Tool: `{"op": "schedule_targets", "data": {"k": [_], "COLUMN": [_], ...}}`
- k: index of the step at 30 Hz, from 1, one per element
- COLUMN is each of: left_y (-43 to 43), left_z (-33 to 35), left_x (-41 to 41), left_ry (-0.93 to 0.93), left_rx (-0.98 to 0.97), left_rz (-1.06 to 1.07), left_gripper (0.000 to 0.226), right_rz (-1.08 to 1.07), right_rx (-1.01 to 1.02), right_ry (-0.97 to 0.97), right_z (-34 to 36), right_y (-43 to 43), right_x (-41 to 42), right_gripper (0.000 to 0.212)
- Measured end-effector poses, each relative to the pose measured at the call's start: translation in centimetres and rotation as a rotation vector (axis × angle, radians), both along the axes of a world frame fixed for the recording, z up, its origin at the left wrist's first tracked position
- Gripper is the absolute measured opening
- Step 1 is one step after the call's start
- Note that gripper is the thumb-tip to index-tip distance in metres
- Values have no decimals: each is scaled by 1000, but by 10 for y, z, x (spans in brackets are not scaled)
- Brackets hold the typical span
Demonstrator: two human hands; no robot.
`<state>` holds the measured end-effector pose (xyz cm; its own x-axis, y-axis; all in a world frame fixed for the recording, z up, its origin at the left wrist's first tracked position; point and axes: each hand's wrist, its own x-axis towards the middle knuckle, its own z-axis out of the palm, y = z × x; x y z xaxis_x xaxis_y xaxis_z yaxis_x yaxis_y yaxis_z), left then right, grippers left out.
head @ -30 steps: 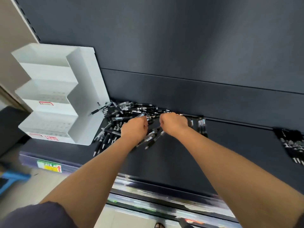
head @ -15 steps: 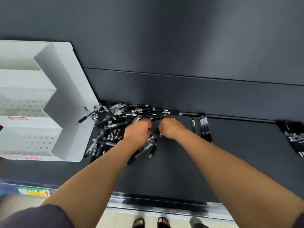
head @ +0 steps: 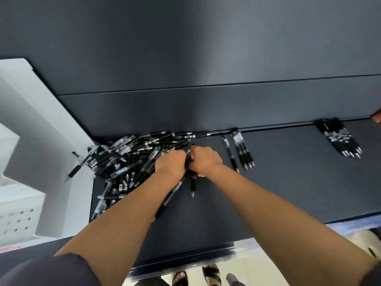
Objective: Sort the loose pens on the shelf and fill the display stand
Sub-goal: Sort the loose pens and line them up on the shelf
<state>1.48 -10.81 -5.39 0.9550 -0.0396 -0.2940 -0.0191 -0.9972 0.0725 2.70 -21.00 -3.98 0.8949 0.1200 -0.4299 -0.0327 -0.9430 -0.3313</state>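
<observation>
A heap of loose black pens (head: 127, 162) lies on the dark shelf (head: 288, 193), against the white display stand (head: 31, 162) at the left. My left hand (head: 170, 163) sits at the heap's right edge, fingers curled round pens whose barrels (head: 171, 196) stick out below the wrist. My right hand (head: 204, 159) is beside it, almost touching, and grips a black pen (head: 193, 184) that points down toward me. What the fingertips hold is hidden.
A short row of sorted pens (head: 242, 151) lies to the right of my hands, with one pen (head: 231, 153) apart. Another bundle of pens (head: 340, 139) lies at the far right by the back wall. The shelf's front edge (head: 185, 261) runs below; feet show on the floor.
The view has swung right and down, so the stand slid to the left edge. Both hands stayed at the heap's right side, closed together on pens.
</observation>
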Motion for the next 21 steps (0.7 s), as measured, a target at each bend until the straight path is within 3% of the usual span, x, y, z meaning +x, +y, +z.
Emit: {"op": "schedule_targets", "data": {"k": [6, 12, 16, 21], "left_y": [-8, -22, -43, -73], "left_z": [-1, 13, 21, 12], "left_x": [5, 12, 20, 22], "left_ry": [39, -90, -97, 49], "left_rx": [6, -146, -367, -557], "left_rz": [-14, -26, 43, 167], "left_gripper": [24, 22, 13, 18], "right_rz": [-62, -121, -165, -191], "right_rx": [122, 160, 99, -39], "right_ry": [-59, -182, -286, -268], "right_z": [0, 2, 6, 8], "right_y": [-8, -28, -52, -90], "right_x": [3, 14, 23, 33], "right_gripper": [28, 52, 40, 22]}}
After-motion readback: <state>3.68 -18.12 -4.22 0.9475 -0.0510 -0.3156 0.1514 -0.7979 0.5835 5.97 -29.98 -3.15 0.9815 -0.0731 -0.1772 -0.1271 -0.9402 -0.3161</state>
